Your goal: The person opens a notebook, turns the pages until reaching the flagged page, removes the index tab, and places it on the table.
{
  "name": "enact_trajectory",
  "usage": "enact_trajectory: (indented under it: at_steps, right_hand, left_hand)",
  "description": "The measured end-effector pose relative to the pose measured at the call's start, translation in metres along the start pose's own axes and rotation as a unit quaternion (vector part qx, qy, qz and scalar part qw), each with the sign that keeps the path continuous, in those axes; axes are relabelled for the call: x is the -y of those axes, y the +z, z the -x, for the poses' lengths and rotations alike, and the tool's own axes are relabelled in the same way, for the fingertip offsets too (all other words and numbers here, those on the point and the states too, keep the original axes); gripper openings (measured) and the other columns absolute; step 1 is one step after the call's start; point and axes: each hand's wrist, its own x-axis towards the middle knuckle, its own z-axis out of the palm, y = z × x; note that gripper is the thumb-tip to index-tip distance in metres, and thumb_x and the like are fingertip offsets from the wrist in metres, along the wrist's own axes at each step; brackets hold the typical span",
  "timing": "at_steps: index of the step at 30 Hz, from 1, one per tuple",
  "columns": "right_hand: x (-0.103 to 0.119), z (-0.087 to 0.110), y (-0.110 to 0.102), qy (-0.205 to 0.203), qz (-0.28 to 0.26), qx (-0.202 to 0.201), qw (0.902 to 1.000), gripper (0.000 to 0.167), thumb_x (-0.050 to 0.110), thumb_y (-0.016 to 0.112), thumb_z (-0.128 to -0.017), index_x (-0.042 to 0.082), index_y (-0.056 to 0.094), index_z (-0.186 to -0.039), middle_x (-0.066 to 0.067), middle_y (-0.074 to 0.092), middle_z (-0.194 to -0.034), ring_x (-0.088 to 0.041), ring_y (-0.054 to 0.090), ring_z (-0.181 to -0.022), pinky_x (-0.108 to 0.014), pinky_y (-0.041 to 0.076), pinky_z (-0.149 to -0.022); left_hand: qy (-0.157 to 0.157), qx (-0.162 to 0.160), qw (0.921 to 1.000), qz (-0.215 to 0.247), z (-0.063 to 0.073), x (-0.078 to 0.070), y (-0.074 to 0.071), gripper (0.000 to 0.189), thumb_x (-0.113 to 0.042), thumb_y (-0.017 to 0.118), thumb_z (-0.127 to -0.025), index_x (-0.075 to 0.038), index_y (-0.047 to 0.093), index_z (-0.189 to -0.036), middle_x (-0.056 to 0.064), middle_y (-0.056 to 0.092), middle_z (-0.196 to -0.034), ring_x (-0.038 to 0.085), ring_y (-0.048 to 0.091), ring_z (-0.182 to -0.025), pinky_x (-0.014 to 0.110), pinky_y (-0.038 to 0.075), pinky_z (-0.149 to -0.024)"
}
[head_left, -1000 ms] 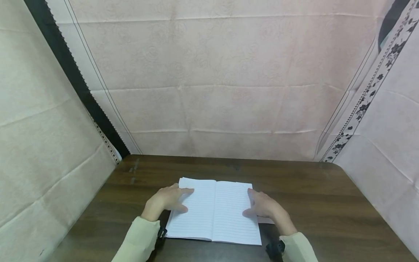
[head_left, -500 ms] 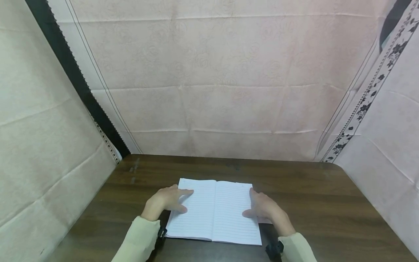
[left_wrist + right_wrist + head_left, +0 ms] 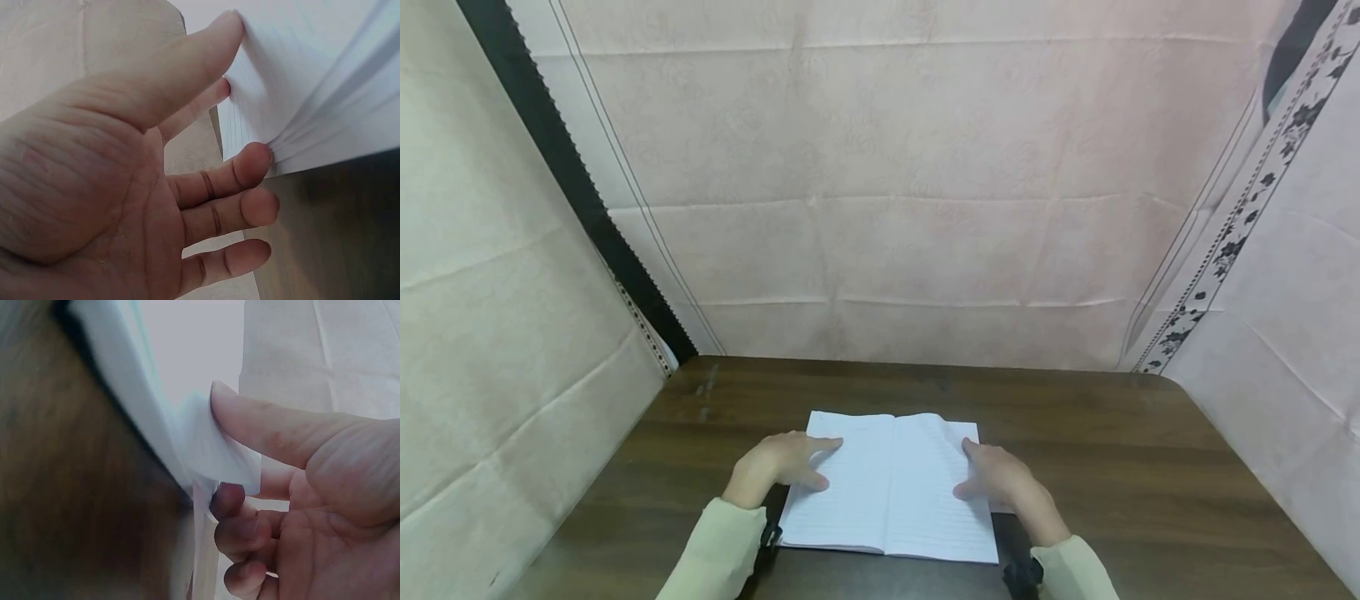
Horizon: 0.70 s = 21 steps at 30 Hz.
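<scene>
An open lined notebook [image 3: 857, 508] lies in front of me in the head view, a blank spread facing up. My left hand [image 3: 778, 462] holds its left edge; in the left wrist view the thumb [image 3: 206, 50] lies on the page and a fingertip meets the fanned page edges. At the opposite edge my right hand [image 3: 1002, 477] pinches the right-hand page [image 3: 928, 483], which bulges near its top. The right wrist view shows this page [image 3: 215, 453] bent between thumb and fingers, the lower fingers curled behind it.
The notebook is on a dark brown wooden table [image 3: 1112, 467]. Pale cloth [image 3: 925, 208] hangs behind the table and along both sides. Below my right hand a pale strip [image 3: 1002, 507] sticks out past the notebook's edge.
My right hand has shifted slightly left, and its index fingertip has come in from the edge. The right-hand page now curves up near its top. My left hand stays nearly still.
</scene>
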Motion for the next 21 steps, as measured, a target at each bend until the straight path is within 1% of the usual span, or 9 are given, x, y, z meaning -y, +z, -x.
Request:
enact_trajectory:
  at_steps: [3, 6, 9, 11, 13, 15, 18, 21]
  right_hand:
    - [0.000, 0.000, 0.001, 0.000, -0.020, 0.001, 0.9998, 0.082, 0.021, 0.086, -0.079, -0.004, 0.045, -0.146, -0.029, 0.050, -0.142, -0.049, 0.046, -0.131, -0.066, 0.039, -0.100]
    - [0.000, 0.001, 0.001, -0.009, -0.022, -0.007, 0.9997, 0.080, 0.020, 0.084, -0.082, -0.006, 0.044, -0.145, -0.030, 0.050, -0.142, -0.049, 0.047, -0.130, -0.065, 0.040, -0.101]
    - [0.000, 0.001, -0.001, -0.028, -0.018, -0.031, 0.9990, 0.075, 0.019, 0.079, -0.086, -0.010, 0.042, -0.144, -0.032, 0.050, -0.140, -0.049, 0.049, -0.129, -0.062, 0.041, -0.102]
    - [-0.001, 0.002, -0.004, -0.038, -0.028, -0.051, 0.9976, 0.071, 0.017, 0.075, -0.090, -0.013, 0.039, -0.144, -0.033, 0.050, -0.139, -0.048, 0.050, -0.128, -0.060, 0.043, -0.101]
    - [0.000, 0.003, -0.008, -0.049, -0.053, -0.070, 0.9949, 0.068, 0.015, 0.070, -0.094, -0.015, 0.036, -0.145, -0.034, 0.050, -0.139, -0.049, 0.051, -0.127, -0.059, 0.045, -0.099]
    - [0.000, 0.004, -0.012, -0.053, -0.082, -0.083, 0.9918, 0.065, 0.015, 0.066, -0.097, -0.016, 0.035, -0.145, -0.034, 0.054, -0.135, -0.048, 0.055, -0.122, -0.059, 0.048, -0.095]
    - [-0.001, 0.006, -0.020, -0.056, -0.107, -0.089, 0.9887, 0.063, 0.017, 0.065, -0.097, -0.015, 0.038, -0.144, -0.030, 0.061, -0.124, -0.044, 0.061, -0.113, -0.059, 0.051, -0.091]
    - [-0.001, 0.006, -0.025, -0.051, -0.123, -0.083, 0.9877, 0.060, 0.021, 0.067, -0.096, -0.013, 0.045, -0.140, -0.021, 0.065, -0.110, -0.034, 0.064, -0.101, -0.055, 0.054, -0.086]
  left_hand:
    - [-0.004, 0.000, 1.0000, 0.006, 0.002, 0.000, 0.001, 0.066, -0.031, 0.079, -0.087, -0.025, 0.053, -0.147, 0.012, 0.052, -0.147, 0.038, 0.043, -0.138, 0.065, 0.035, -0.106]
    - [-0.004, 0.001, 0.9999, 0.009, 0.003, 0.000, 0.001, 0.066, -0.031, 0.079, -0.087, -0.026, 0.053, -0.147, 0.012, 0.052, -0.147, 0.038, 0.043, -0.138, 0.065, 0.035, -0.105]
    - [0.001, 0.002, 1.0000, 0.008, 0.003, -0.001, 0.000, 0.065, -0.030, 0.078, -0.088, -0.025, 0.052, -0.147, 0.011, 0.052, -0.147, 0.038, 0.043, -0.138, 0.064, 0.035, -0.106]
    - [0.002, 0.004, 1.0000, 0.007, 0.003, -0.001, 0.000, 0.064, -0.030, 0.077, -0.089, -0.025, 0.052, -0.147, 0.011, 0.052, -0.147, 0.037, 0.043, -0.138, 0.063, 0.035, -0.107]
    - [0.002, 0.005, 0.9999, 0.009, 0.002, -0.001, 0.000, 0.063, -0.030, 0.076, -0.089, -0.026, 0.053, -0.147, 0.010, 0.052, -0.147, 0.037, 0.044, -0.138, 0.062, 0.036, -0.107]
    - [0.002, 0.005, 0.9999, 0.011, 0.002, 0.000, 0.000, 0.061, -0.031, 0.076, -0.090, -0.026, 0.054, -0.147, 0.011, 0.053, -0.147, 0.037, 0.044, -0.138, 0.062, 0.036, -0.107]
    - [0.000, 0.004, 0.9999, 0.014, 0.001, 0.001, 0.000, 0.060, -0.032, 0.075, -0.090, -0.027, 0.055, -0.146, 0.011, 0.053, -0.147, 0.037, 0.045, -0.137, 0.063, 0.036, -0.106]
    - [-0.003, 0.002, 0.9999, 0.013, 0.000, 0.001, 0.000, 0.059, -0.033, 0.075, -0.089, -0.028, 0.055, -0.145, 0.012, 0.053, -0.146, 0.038, 0.045, -0.136, 0.064, 0.037, -0.105]
